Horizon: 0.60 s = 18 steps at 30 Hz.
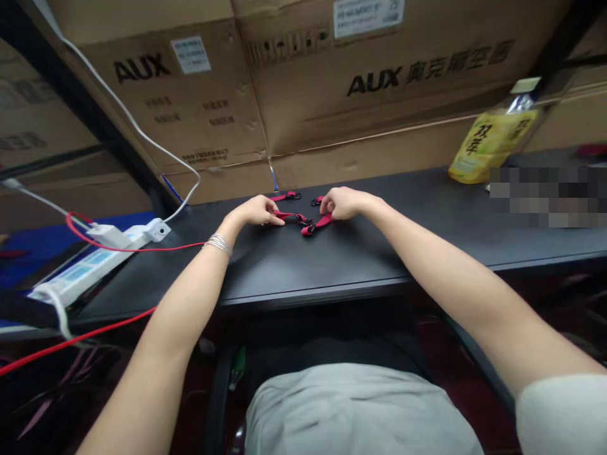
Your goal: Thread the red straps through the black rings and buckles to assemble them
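Red straps with black clips lie on the black table between my hands. My left hand (pixel 262 210) pinches a red strap (pixel 297 218) whose black clip points to the right. My right hand (pixel 342 203) has its fingers closed on another red strap (pixel 324 220), which folds toward the middle; its end meets the first strap's clip, and I cannot tell whether they are joined. Behind the hands, a strap end with a black ring (pixel 290 196) shows beside my left hand, and a second clipped end (pixel 317 201) beside my right fingers.
Large cardboard boxes (pixel 303 82) stand behind the black table (pixel 303 272). A yellow-labelled bottle (pixel 493 136) is at the back right. On the left lie a white power strip (pixel 85 268) with plugs, a white cable and a red cable (pixel 142 250) running past my left wrist.
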Each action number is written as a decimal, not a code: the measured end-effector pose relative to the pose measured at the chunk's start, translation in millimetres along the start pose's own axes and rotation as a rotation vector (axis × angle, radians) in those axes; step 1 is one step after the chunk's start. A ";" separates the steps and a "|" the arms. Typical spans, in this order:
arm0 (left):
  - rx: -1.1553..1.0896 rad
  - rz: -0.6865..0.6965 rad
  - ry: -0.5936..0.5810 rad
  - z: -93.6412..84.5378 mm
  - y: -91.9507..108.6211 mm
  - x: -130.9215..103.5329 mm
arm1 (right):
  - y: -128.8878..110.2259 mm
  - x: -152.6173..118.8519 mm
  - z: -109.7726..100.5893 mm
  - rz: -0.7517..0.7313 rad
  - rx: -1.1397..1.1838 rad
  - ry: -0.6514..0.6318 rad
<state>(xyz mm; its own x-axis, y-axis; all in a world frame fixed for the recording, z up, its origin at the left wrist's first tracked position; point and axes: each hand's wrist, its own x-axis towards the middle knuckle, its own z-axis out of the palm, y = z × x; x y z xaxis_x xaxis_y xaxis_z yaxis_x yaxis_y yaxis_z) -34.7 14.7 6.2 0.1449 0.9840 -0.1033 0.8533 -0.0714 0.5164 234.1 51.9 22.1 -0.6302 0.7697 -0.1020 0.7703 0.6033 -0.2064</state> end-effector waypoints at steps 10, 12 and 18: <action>0.059 -0.157 0.104 -2.8 2.5 -1.6 | -1.5 -2.1 -1.4 0.000 -0.014 0.006; 0.056 -0.168 0.120 -3.5 0.9 -0.9 | -1.0 -1.5 -1.1 0.000 -0.012 0.010; 0.051 -0.203 0.224 -4.6 -4.8 2.5 | 0.3 0.8 -0.5 0.013 -0.004 -0.004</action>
<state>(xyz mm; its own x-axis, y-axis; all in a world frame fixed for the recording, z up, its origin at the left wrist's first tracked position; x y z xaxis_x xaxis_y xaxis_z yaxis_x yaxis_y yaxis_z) -40.8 18.3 7.4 -0.1403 0.9901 -0.0070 0.8785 0.1278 0.4603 233.9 52.8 22.4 -0.6203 0.7768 -0.1086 0.7790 0.5938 -0.2014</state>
